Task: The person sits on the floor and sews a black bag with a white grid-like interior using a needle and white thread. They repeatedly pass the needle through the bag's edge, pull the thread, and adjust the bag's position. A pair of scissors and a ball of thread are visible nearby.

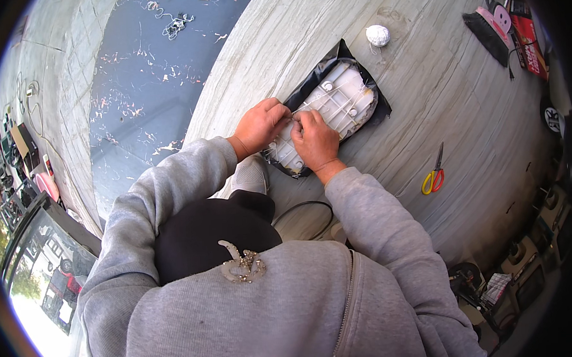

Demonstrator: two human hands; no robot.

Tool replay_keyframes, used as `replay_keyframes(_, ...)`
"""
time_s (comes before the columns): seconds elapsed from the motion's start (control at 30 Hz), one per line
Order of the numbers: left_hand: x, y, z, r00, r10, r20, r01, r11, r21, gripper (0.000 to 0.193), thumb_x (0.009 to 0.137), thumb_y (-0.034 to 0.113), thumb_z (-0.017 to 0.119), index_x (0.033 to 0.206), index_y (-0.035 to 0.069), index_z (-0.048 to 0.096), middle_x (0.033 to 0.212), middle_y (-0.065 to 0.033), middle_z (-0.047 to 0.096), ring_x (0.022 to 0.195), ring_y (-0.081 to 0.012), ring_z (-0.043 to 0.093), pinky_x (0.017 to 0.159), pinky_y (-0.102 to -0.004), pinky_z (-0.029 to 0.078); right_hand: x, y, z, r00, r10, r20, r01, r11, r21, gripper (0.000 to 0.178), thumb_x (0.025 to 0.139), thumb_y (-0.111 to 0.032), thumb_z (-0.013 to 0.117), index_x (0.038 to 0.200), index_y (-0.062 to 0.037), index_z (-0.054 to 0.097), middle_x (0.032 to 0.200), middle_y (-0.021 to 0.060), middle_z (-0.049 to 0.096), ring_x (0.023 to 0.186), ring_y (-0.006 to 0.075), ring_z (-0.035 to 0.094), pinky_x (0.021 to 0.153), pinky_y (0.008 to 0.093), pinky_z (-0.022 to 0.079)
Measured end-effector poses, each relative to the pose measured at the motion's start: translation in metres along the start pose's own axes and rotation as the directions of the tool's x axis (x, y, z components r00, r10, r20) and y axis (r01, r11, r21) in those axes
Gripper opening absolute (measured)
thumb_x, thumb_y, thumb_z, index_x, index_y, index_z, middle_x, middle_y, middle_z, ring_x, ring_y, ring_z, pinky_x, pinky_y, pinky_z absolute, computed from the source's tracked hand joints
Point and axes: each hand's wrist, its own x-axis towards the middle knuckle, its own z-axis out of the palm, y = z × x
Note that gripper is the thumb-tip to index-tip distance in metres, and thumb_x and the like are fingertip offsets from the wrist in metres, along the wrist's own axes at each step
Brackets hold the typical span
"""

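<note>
A white ribbed plastic base point(341, 94), which looks like the underside of a seat, lies upturned on the floor. Black sheet covering point(379, 116) is folded up around its edges. Over the middle of the base, my left hand point(262, 124) and my right hand point(315, 140) meet, fingertips almost touching. Both are closed in a pinch; whatever is between the fingers is too small to make out. Beyond the base sits a ball of white string point(377, 36), a loose end trailing from it. Scissors with yellow and red handles point(433, 180) rest to the right.
Grey-blue sheeting point(147, 76) with pale scraps and tangled string point(176, 25) covers the floor at left. A black-bristled brush point(488, 35) and a red box point(528, 47) are at the far right. A dark cable point(306, 203) curves near my knees. Assorted gear lines both sides.
</note>
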Motion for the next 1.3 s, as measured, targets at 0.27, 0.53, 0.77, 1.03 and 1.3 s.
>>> replay_keyframes(0.27, 0.001, -0.002, 0.001, 0.999, 0.032, 0.012, -0.032, 0.999, 0.037, 0.010, 0.083, 0.010, 0.068, 0.091, 0.009, 0.062, 0.088, -0.0098, 0.059, 0.083, -0.0323, 0.060, 0.071, -0.0398, 0.052, 0.010, -0.002, -0.005, 0.990, 0.107, 0.096, -0.119, 0.985, 0.128, 0.011, 0.087, -0.020, 0.061, 0.092, -0.0109, 0.065, 0.091, 0.0113, 0.067, 0.077, 0.0354, 0.065, 0.065, 0.0468, 0.052)
replay_keyframes(0.53, 0.001, -0.001, 0.006, 0.998, 0.055, -0.018, -0.053, 0.993, 0.101, 0.014, 0.084, 0.010, 0.068, 0.096, 0.009, 0.061, 0.089, -0.0106, 0.058, 0.083, -0.0330, 0.060, 0.070, -0.0412, 0.051, 0.021, -0.004, -0.009, 0.903, 0.347, 0.255, -0.422, 0.827, 0.370, 0.021, 0.089, -0.023, 0.063, 0.090, -0.0027, 0.069, 0.084, 0.0164, 0.070, 0.079, 0.0322, 0.068, 0.071, 0.0392, 0.053)
replay_keyframes(0.77, 0.001, 0.000, 0.004, 0.999, 0.045, -0.008, -0.044, 0.994, 0.096, 0.014, 0.085, 0.010, 0.067, 0.097, 0.008, 0.061, 0.090, -0.0114, 0.058, 0.083, -0.0339, 0.060, 0.070, -0.0416, 0.051, -0.005, -0.018, -0.011, 0.815, 0.547, 0.189, -0.542, 0.607, 0.580, 0.018, 0.088, -0.016, 0.064, 0.093, 0.0008, 0.069, 0.080, 0.0114, 0.071, 0.074, 0.0197, 0.067, 0.070, 0.0333, 0.053)
replay_keyframes(1.03, 0.000, -0.002, 0.003, 0.998, 0.060, 0.012, -0.060, 0.998, 0.037, 0.014, 0.084, 0.010, 0.067, 0.097, 0.007, 0.062, 0.090, -0.0117, 0.058, 0.082, -0.0341, 0.060, 0.071, -0.0414, 0.051, -0.002, -0.015, 0.017, 0.841, 0.524, 0.136, -0.493, 0.639, 0.590, 0.015, 0.085, -0.005, 0.066, 0.096, 0.0035, 0.069, 0.076, -0.0003, 0.066, 0.066, 0.0050, 0.054, 0.061, 0.0237, 0.047)
replay_keyframes(1.3, 0.000, -0.003, 0.002, 0.998, 0.061, 0.013, -0.060, 0.998, -0.006, 0.013, 0.083, 0.007, 0.068, 0.095, 0.007, 0.063, 0.089, -0.0115, 0.058, 0.083, -0.0336, 0.059, 0.071, -0.0405, 0.051, -0.002, -0.009, 0.017, 0.917, 0.399, -0.003, -0.362, 0.835, 0.414, 0.011, 0.082, -0.007, 0.070, 0.091, -0.0008, 0.070, 0.074, 0.0056, 0.066, 0.064, 0.0127, 0.058, 0.063, 0.0289, 0.049)
